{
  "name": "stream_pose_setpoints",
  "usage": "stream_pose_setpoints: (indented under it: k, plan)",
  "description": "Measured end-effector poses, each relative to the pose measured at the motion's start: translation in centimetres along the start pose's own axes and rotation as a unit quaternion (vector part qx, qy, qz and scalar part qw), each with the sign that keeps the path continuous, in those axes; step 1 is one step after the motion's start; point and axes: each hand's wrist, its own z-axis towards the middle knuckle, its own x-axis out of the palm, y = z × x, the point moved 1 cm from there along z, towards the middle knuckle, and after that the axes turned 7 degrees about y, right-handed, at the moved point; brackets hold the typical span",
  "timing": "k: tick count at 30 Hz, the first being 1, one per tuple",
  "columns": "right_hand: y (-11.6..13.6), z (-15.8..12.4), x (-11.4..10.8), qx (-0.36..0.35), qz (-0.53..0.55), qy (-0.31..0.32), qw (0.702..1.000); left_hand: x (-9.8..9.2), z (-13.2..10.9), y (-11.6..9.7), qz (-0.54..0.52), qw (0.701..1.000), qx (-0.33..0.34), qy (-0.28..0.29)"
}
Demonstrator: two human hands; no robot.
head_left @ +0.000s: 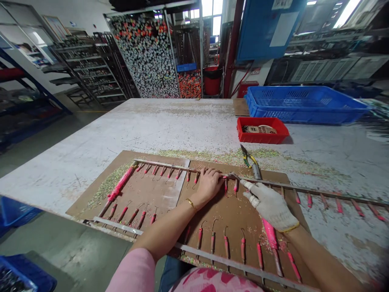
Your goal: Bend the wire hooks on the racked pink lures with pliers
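Note:
My left hand (209,182), bare with a gold bracelet at the wrist, has its fingers curled over the far bar of a metal hanging rack (164,164). Pink-coated hooks (226,243) stick out in rows from its bars. In a white glove, my right hand (269,205) is closed beside that bar. A dark metal tool tip (233,175) shows at its fingers against the bar, though its kind is unclear. Below the glove runs a thick pink-coated crosspiece (270,235). Beyond the right hand lie pliers (247,158) with yellow-and-black handles.
Brown cardboard (240,215) lies under the rack, strewn with coating flakes. Farther back on the white table (146,125) are a red bin (263,136) with items inside and a large blue crate (304,109). Blue bins (27,271) stand on the floor at left.

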Motion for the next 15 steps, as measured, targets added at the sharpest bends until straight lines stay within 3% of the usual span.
stream_pose_setpoints:
  k: [9,15]
  plan:
    - [0.45,-0.16,0.42,0.052,0.115,-0.026,0.992,-0.61,0.14,-0.57,0.028,0.999,-0.013,0.018]
    - [0.32,-0.07,0.79,0.054,0.133,-0.035,0.989,-0.34,0.02,-0.52,0.038,0.999,-0.008,0.006]
